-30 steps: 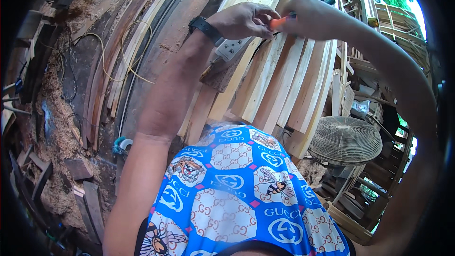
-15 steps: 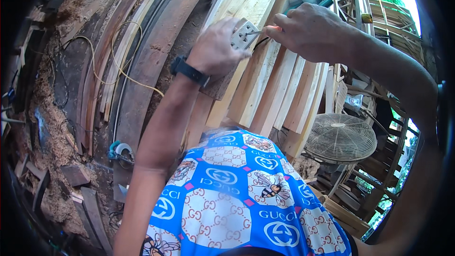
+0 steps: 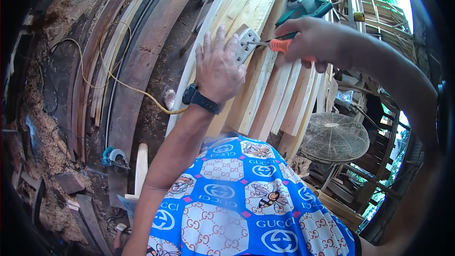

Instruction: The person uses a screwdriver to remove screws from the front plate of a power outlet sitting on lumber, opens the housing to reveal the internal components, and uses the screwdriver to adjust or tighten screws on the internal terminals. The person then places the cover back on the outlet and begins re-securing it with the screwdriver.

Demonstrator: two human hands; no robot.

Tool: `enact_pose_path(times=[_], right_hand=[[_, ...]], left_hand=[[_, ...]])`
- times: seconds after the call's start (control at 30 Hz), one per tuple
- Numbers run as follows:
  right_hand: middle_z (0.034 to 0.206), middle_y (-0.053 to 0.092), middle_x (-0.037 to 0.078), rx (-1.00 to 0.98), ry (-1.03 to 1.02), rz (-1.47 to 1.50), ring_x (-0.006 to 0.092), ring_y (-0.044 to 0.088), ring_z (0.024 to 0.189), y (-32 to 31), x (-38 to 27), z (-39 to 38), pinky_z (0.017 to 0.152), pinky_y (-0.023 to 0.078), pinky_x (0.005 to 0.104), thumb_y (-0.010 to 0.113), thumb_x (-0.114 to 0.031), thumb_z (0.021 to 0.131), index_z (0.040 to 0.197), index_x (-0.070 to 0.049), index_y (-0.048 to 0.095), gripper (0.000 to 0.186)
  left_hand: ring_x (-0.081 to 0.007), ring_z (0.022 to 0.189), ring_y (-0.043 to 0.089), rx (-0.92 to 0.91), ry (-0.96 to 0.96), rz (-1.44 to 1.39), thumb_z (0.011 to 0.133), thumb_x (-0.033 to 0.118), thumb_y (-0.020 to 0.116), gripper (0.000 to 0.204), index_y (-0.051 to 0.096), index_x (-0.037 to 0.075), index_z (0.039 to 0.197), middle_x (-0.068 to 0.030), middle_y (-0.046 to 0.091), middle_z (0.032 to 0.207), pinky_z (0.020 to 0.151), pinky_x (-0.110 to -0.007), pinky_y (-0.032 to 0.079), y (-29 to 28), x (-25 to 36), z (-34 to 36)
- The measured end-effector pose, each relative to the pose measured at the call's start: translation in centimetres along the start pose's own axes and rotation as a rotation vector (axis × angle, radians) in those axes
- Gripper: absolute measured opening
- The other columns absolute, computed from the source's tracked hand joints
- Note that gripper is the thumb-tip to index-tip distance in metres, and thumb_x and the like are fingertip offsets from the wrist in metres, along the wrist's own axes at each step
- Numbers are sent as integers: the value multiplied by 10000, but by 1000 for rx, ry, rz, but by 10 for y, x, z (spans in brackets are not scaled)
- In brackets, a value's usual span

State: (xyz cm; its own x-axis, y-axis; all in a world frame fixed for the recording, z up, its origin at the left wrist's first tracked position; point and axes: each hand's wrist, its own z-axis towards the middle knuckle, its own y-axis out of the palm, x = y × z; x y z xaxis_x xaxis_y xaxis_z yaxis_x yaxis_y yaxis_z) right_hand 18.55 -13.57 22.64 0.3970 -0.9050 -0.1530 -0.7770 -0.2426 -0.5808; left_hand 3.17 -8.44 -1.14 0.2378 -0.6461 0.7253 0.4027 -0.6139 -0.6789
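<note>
A pale socket strip (image 3: 246,46) with several outlets rests on the light planks, tilted, just right of my left hand (image 3: 220,66). That hand lies along the strip's left side with its fingers stretched out and its thumb near the lower end. My right hand (image 3: 310,42) grips a screwdriver (image 3: 280,45) by its orange handle, and the shaft points left to the face of the strip. Whether the tip sits inside an outlet is too small to tell. Past my right hand, a green power tool (image 3: 303,7) lies on the planks.
Long light planks (image 3: 258,97) run away from me under both hands. A round caged fan (image 3: 334,137) stands at the right. A yellow cord (image 3: 142,93) loops over dark boards (image 3: 147,50) at the left. A circular saw (image 3: 115,157) lies at the lower left among sawdust.
My left hand's fingers have straightened from a curl over the strip. My right hand has shifted slightly, and more of the screwdriver's orange handle shows. The view has turned a little.
</note>
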Motion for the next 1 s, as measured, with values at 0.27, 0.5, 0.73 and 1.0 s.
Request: enact_pose_path(times=[0.27,0.5,0.73,1.0], right_hand=[[987,685,130,323,-968,-1330,237,749,901,13,35,-15,708,618,372,720,-89,934,1269,3,723,347],[1028,677,95,41,398,380,62,564,603,-27,-4,11,404,386,209,750,-133,932,1303,30,706,407],[990,717,139,30,-298,-267,153,699,743,-11,14,-11,539,534,293,794,-79,850,1228,60,715,410],[951,769,196,107,-681,-914,246,723,625,4,14,-12,565,582,381,697,-78,949,1217,38,746,296]], left_hand=[[-492,1563,406,-2,-55,-115,888,276,809,824,521,-33,1596,-269,374,1738,1307,-579,305,-1,14,-8],[-504,1561,402,-12,-28,-71,901,254,783,807,510,-39,1602,-284,362,1738,1305,-597,305,-2,17,-9],[-495,1568,398,-36,-66,-92,907,266,776,816,500,-36,1613,-269,351,1752,1305,-598,303,-4,17,-9],[-484,1580,387,-35,-65,-97,902,271,782,830,493,-32,1618,-256,349,1760,1309,-597,294,-3,20,-11]])
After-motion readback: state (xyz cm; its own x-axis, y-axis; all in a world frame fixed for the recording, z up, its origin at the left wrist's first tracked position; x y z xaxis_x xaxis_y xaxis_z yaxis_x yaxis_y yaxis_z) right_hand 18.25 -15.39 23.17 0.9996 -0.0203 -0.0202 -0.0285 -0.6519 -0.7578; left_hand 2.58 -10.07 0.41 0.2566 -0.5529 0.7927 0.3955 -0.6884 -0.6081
